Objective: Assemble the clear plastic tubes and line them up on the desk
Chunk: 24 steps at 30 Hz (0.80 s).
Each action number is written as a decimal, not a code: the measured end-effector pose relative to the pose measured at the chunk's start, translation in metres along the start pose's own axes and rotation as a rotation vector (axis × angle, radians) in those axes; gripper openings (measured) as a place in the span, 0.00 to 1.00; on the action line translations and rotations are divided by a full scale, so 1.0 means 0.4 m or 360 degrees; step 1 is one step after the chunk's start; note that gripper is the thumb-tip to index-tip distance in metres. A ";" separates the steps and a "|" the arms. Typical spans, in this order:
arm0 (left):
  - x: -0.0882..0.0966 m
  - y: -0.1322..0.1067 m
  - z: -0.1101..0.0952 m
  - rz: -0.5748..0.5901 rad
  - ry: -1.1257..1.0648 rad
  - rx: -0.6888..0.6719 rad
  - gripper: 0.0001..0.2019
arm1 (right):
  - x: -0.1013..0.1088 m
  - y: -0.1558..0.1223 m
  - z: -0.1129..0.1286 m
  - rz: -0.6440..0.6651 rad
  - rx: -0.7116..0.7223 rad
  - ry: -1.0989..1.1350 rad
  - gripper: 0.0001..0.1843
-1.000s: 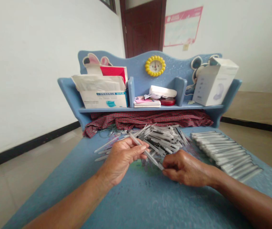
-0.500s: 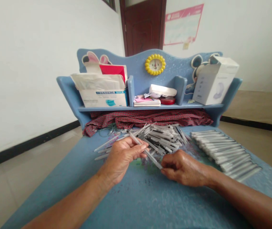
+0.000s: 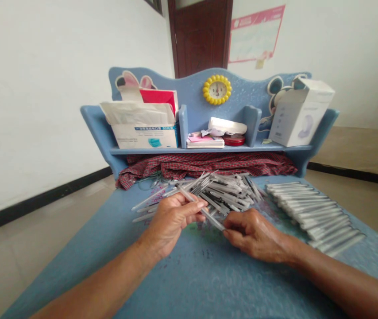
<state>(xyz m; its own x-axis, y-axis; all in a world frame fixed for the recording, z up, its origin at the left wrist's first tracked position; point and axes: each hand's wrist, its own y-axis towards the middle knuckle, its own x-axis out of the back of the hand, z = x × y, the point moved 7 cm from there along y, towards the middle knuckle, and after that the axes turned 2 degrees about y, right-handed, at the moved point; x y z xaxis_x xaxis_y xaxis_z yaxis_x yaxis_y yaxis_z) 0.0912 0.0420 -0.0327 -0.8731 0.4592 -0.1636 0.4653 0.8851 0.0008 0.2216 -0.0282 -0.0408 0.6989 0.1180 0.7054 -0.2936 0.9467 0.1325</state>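
Note:
A translucent pen (image 3: pixel 214 221) is held slantwise above the blue desk (image 3: pixel 189 283). My left hand (image 3: pixel 175 221) pinches it around the middle between thumb and fingers. At its lower right end, the closed fingertips of my right hand (image 3: pixel 253 237) grip the pen's tip; whether a smaller part sits in them is hidden. Behind both hands lies a loose pile of pens and pen parts (image 3: pixel 229 190), clear and black, pointing every way. To the right, several pens (image 3: pixel 311 212) lie side by side in a neat slanting row.
Along the back of the desk a blue shelf (image 3: pixel 209 150) holds a mask box (image 3: pixel 142 135), a red tin (image 3: pixel 234 140) and a white carton (image 3: pixel 300 117). A red plaid cloth (image 3: pixel 209 165) is bunched beneath it. A yellow flower-rimmed clock (image 3: pixel 217 90) hangs above.
Both hands keep nearly the same place and grip on the pen. The whole view has shifted very slightly; the pile and the row look unchanged.

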 end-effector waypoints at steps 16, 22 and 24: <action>-0.002 0.002 0.014 0.0223 -0.0099 0.0216 0.04 | 0.007 -0.005 -0.006 -0.0306 0.0049 0.0089 0.07; -0.006 -0.001 0.017 0.0226 -0.0091 0.0190 0.03 | 0.012 -0.009 0.001 -0.0346 0.0176 -0.0062 0.06; -0.010 -0.002 0.019 0.0233 -0.0086 0.0194 0.03 | 0.011 -0.010 0.005 -0.0347 0.0235 -0.0143 0.05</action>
<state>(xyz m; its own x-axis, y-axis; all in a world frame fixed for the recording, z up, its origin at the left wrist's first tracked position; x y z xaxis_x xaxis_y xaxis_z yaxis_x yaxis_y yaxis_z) 0.0953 0.0388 -0.0394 -0.7873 0.5748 -0.2230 0.6038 0.7920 -0.0906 0.2245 -0.0323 -0.0368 0.6973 -0.1173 0.7072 -0.2390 0.8921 0.3836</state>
